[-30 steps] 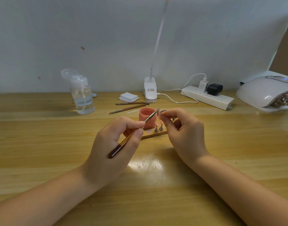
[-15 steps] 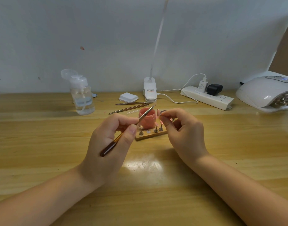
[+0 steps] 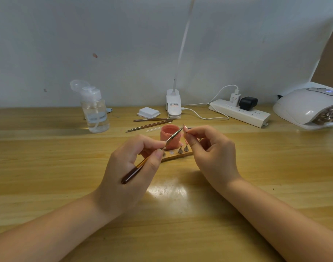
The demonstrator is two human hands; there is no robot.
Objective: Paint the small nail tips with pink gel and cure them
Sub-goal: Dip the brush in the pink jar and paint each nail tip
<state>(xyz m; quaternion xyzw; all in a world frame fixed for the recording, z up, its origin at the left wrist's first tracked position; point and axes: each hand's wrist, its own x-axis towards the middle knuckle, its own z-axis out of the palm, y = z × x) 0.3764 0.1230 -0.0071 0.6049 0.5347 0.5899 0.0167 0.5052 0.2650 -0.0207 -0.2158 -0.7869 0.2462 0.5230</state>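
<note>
The nail tip [image 3: 185, 128] is a tiny glossy pink piece, pinched between the thumb and forefinger of the right hand [image 3: 211, 154] and held up above the table, just over the rim of the pink gel jar [image 3: 170, 137]. The bristle end of the nail brush [image 3: 152, 154] reaches up to it, touching or nearly touching its left edge. The left hand [image 3: 131, 173] grips that brush like a pen, fingers curled round its metal ferrule, the dark brown handle end slanting down over the palm.

Just behind the hands a small wooden holder [image 3: 178, 156] lies on the wooden table [image 3: 48, 167], carrying little metal stands, two of them with pink tips on top. The jar stands open right behind it. Further back lie two spare brushes [image 3: 150, 122], a stack of white pads [image 3: 148, 112], a clear pump bottle [image 3: 95, 112] to the left, a white clip lamp [image 3: 173, 104], a power strip [image 3: 239, 112] and, at far right, a white curing lamp [image 3: 309, 106].
</note>
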